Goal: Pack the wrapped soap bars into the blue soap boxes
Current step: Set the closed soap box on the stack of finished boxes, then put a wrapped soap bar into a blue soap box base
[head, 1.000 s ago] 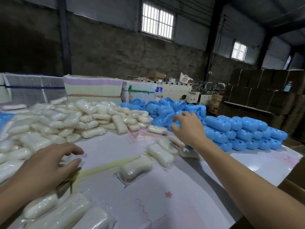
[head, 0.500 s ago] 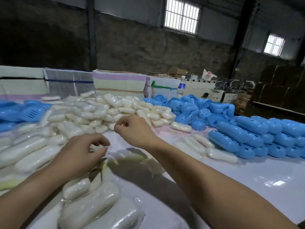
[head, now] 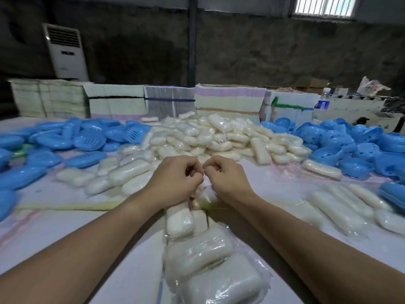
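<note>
- Our left hand (head: 175,178) and right hand (head: 225,178) meet over the worktop (head: 87,233), fingers curled, pinching the clear wrap of a soap strip (head: 182,220).
- Soap boxes (head: 89,139) lie well apart, either side.
- We judge a hard pull could tear a bar's wrap.

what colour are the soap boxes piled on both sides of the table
Blue, bright sky blue; the soap boxes show best in the head view, the only one.

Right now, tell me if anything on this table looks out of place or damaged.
Nothing stands out. Both hands pinch clear wrap above a soap bar; soap pile and blue boxes lie loosely heaped.
</note>
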The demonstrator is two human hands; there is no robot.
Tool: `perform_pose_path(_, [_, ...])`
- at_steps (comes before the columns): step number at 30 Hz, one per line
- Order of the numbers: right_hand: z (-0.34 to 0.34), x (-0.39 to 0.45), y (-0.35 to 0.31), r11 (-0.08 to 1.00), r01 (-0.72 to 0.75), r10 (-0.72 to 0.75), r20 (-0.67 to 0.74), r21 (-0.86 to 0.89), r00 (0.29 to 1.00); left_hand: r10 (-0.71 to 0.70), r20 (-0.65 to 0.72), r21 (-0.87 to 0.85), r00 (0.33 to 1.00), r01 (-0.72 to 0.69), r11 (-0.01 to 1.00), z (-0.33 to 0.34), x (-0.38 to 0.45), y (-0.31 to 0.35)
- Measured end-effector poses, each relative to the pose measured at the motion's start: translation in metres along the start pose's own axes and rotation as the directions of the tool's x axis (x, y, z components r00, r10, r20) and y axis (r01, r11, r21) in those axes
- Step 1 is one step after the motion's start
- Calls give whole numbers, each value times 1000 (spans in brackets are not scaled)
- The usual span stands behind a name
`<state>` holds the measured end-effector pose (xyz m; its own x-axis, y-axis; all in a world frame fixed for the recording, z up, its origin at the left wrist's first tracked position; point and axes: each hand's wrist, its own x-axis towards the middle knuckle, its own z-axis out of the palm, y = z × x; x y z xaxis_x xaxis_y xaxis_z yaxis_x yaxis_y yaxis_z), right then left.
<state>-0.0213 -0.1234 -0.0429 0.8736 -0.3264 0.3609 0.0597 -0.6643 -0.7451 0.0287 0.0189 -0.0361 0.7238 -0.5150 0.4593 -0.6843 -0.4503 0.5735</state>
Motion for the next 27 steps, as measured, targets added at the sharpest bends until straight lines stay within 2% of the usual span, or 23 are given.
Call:
perform_pose_path(4, [12,-9,-5,990,136,-137,17,22,990,-39,-81,37,996,42,998,-22,8,-12])
perform_pose_path(7, [17,-13,-11,971,239,-238,39,-25,970,-175,-187,63,967,189,980,-44,23,-42])
perform_pose_path(9, [17,-14,-13,960,278,-275,51,-42,960,-253,-253,171,934,301,938,-62,36,-71])
perform_pose_path(13, [17,-15,-14,943,329,-326,71,-48,943,-475,-261,434,840,542,720,-103,52,-136])
perform_pose_path(16, [18,-13,-15,930,358,-350,94,-86,932,-634,-263,476,727,670,570,-117,52,-171])
perform_pose_path(20, [19,-13,-13,927,364,-354,112,-84,928,-720,-225,403,657,735,545,-117,56,-184])
perform_pose_path(24, [20,-11,-12,927,365,-354,121,-82,927,-750,-222,493,623,735,465,-121,62,-187])
perform_pose_path(27, [20,-11,-11,929,364,-356,108,-68,928,-768,-188,437,612,753,492,-126,65,-183])
